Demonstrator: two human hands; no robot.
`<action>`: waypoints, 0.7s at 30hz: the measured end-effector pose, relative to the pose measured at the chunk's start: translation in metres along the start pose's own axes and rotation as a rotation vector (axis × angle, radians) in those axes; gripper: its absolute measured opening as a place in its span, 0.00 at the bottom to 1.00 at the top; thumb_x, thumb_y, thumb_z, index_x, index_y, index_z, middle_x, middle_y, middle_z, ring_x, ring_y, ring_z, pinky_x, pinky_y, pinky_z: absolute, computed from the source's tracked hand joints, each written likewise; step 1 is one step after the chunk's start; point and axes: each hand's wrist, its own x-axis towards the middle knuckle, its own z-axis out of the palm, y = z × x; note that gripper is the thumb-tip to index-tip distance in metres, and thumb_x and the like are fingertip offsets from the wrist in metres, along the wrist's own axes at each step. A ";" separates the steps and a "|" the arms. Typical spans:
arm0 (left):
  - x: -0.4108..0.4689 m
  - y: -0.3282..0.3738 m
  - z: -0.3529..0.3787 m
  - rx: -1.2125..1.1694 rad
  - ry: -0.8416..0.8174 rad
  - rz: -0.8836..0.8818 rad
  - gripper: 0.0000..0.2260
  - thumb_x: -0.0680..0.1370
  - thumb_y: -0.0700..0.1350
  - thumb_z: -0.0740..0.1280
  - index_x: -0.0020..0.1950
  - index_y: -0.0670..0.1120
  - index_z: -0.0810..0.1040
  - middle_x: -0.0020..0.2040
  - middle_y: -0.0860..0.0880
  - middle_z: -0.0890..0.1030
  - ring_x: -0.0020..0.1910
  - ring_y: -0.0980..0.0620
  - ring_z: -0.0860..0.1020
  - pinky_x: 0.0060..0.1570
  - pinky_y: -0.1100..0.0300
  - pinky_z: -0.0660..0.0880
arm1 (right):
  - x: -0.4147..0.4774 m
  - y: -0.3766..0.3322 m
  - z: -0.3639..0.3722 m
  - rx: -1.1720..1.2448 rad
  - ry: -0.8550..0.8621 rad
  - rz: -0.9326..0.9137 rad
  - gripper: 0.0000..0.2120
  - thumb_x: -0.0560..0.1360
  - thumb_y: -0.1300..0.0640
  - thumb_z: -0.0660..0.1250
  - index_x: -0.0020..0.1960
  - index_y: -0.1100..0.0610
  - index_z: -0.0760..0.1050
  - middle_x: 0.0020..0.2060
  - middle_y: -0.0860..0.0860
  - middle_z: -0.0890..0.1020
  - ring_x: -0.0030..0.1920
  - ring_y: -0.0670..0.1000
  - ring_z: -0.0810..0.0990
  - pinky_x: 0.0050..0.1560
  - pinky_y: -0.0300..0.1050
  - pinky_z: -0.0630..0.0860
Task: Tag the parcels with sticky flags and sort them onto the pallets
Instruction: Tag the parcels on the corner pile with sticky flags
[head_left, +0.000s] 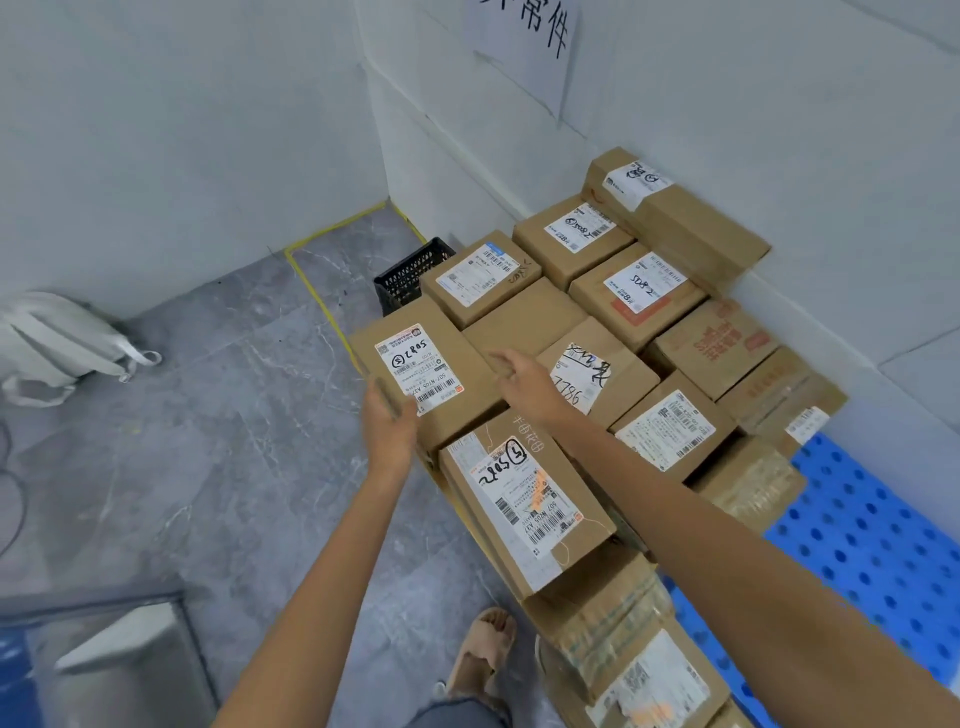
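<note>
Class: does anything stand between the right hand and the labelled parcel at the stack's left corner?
Nothing visible: the right hand is right beside the brown cardboard parcel, whose near edge the left hand touches.

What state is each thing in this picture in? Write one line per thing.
Left hand: at the near edge of the left box, grip blurred.
Right hand: open, fingers stretched above the stack.
Left box: closed, label up, on the stack.
Blue pallet: carries the stack, right part bare.
Black crate: upright, partly hidden behind the stack.
Grey bag: lying on the floor.
</note>
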 end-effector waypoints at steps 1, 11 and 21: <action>0.011 -0.004 0.003 -0.001 -0.031 -0.035 0.22 0.78 0.40 0.64 0.71 0.46 0.62 0.66 0.49 0.72 0.60 0.55 0.72 0.59 0.60 0.69 | 0.013 -0.003 0.004 -0.041 -0.037 0.027 0.19 0.79 0.66 0.57 0.69 0.58 0.68 0.61 0.50 0.74 0.53 0.44 0.76 0.50 0.29 0.71; 0.035 -0.013 -0.009 -0.065 0.018 -0.090 0.25 0.80 0.45 0.61 0.75 0.51 0.57 0.68 0.49 0.72 0.65 0.48 0.72 0.64 0.48 0.71 | 0.043 -0.015 0.023 -0.027 -0.091 -0.017 0.24 0.77 0.71 0.54 0.68 0.54 0.69 0.50 0.50 0.76 0.28 0.44 0.72 0.24 0.32 0.65; -0.042 0.107 -0.006 0.028 -0.066 0.548 0.26 0.79 0.55 0.58 0.76 0.55 0.57 0.72 0.55 0.67 0.70 0.55 0.65 0.69 0.46 0.65 | -0.057 -0.070 -0.048 0.120 0.354 -0.417 0.19 0.77 0.61 0.61 0.62 0.42 0.73 0.54 0.52 0.64 0.61 0.52 0.66 0.65 0.50 0.69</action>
